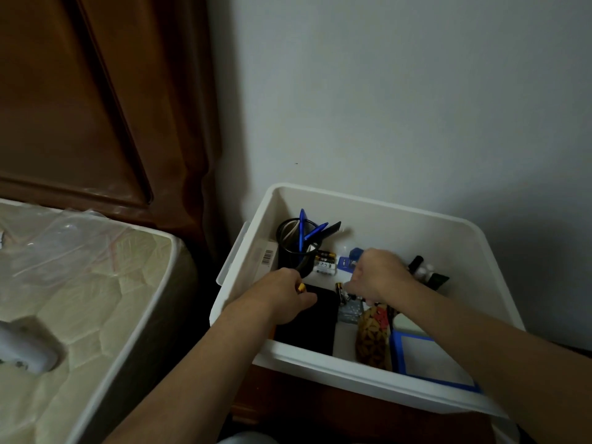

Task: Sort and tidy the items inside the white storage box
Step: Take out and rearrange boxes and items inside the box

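Both hands are down inside the white box [416, 225]. The left hand [282, 293] is curled around a small yellow-ended thing, perhaps a battery, above a black pouch [307, 328]. The right hand [378, 274] has its fingers bent down among the clutter, though what it grips, if anything, I cannot tell. A black mesh cup [296, 243] with blue pens [301, 229] stands in the far left corner, batteries [325, 261] beside it. A patterned pouch [373, 338] and a blue-edged card [429, 357] lie near the front wall. The box sits on a wooden stand [320, 402] beside a mattress [80, 299].

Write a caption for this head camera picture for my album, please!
Both hands, left and right, reach into the white box beside the black pen cup and batteries.
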`<state>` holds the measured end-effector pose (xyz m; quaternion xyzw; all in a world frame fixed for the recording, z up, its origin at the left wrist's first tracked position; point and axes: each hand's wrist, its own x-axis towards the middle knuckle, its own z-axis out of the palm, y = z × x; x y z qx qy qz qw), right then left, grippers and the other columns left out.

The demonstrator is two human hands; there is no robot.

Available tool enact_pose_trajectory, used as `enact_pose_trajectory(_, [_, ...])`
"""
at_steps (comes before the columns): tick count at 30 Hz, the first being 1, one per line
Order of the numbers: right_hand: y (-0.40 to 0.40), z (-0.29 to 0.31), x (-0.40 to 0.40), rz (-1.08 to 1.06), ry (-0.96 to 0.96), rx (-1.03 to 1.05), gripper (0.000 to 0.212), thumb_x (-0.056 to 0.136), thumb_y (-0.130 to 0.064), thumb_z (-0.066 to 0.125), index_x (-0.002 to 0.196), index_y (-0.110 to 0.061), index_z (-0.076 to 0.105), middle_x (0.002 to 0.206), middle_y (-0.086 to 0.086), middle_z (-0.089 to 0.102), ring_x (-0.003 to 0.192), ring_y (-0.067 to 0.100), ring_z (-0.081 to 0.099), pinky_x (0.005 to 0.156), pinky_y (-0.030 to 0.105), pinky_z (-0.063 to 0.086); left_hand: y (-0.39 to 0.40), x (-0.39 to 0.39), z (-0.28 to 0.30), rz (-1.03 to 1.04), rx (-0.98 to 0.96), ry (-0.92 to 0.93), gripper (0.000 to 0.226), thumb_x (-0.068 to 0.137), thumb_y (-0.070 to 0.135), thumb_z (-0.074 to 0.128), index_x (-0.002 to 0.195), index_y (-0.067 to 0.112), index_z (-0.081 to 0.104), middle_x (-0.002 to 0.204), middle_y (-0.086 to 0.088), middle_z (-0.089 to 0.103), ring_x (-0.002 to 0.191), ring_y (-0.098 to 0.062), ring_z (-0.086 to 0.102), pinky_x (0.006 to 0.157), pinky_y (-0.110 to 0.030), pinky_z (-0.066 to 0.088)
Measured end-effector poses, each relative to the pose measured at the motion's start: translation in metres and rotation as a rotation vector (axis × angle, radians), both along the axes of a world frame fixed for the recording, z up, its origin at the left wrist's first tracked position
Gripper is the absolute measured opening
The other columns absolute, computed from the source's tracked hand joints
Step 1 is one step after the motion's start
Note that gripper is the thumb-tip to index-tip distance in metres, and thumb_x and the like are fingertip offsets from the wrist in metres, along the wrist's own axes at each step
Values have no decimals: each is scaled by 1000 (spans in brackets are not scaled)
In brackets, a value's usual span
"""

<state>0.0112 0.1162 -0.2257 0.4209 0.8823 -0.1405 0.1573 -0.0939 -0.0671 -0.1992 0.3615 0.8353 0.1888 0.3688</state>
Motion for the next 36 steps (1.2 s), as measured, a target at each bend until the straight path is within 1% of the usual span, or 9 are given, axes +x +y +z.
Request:
enact_pose_trajectory(4, [-6,-8,-11,32,-55,16,29,82,-37,78,87,-14,60,66,0,69,58,13,65,53,25,54,0,-1,-3,-3,4,-6,18,100,43,65,100,26,58,94,4,59,83,-7,56,63,-23,38])
enact_pose_trajectory(7, [-5,-16,-19,-40,-88,-109,21,86,-29,74,76,-11,71,58,-1,75,44,7,67,54,22,59,1,-2,-5,-9,7,3,21,100,45,64,100,25,59,94,4,58,82,-7,55,63,-23,39])
enact_pose_trajectory(10, [-3,-19,-26,-65,-71,-99,17,84,-23,75,71,-12,74,60,-2,75,49,10,69,59,24,61,2,-3,-8,-18,9,23,25,99,46,64,89,27,54,89,5,57,78,-6,53,60,-23,36])
enact_pose_trajectory(15, [0,-23,-33,-109,-56,-111,28,79,-37,81,72,-13,69,58,-2,73,55,15,68,68,32,64,3,-4,-10,-12,11,15,27,98,47,65,84,29,51,89,4,57,78,-6,54,60,-24,36])
enact_pose_trajectory(19, [-2,-28,-34,-41,65,-14,32,77,-36,84,70,-12,63,52,0,66,49,15,62,46,24,49,2,-5,-10,-18,0,20,27,97,50,66,93,25,57,91,4,58,79,-7,54,62,-25,39])
enact_pose_trajectory(24, [-10,-28,-40,305,59,119,29,87,-30,77,68,-15,60,65,2,57,58,19,56,56,30,45,2,-3,-10,-24,-38,5,36,95,54,66,108,21,63,96,2,61,82,-9,57,66,-26,43])
enact_pose_trajectory(29, [-16,-29,-46,462,47,224,10,97,-28,66,96,-18,70,81,0,62,72,19,61,64,32,50,2,-4,-10,-27,-44,6,37,96,54,66,109,19,65,93,3,61,79,-8,55,62,-24,41])
enact_pose_trajectory(33, [-13,-29,-47,510,37,327,17,99,-29,64,85,-22,56,80,1,55,70,22,54,62,33,43,4,-4,-12,-8,-49,12,36,96,54,66,100,18,65,87,2,61,74,-9,56,60,-24,40])
enact_pose_trajectory(36, [-11,-22,-39,386,44,247,28,97,-39,67,82,-17,60,82,4,64,78,24,64,70,36,54,5,-3,-12,-2,-55,14,36,96,54,65,87,20,61,81,1,62,71,-11,58,58,-26,39])
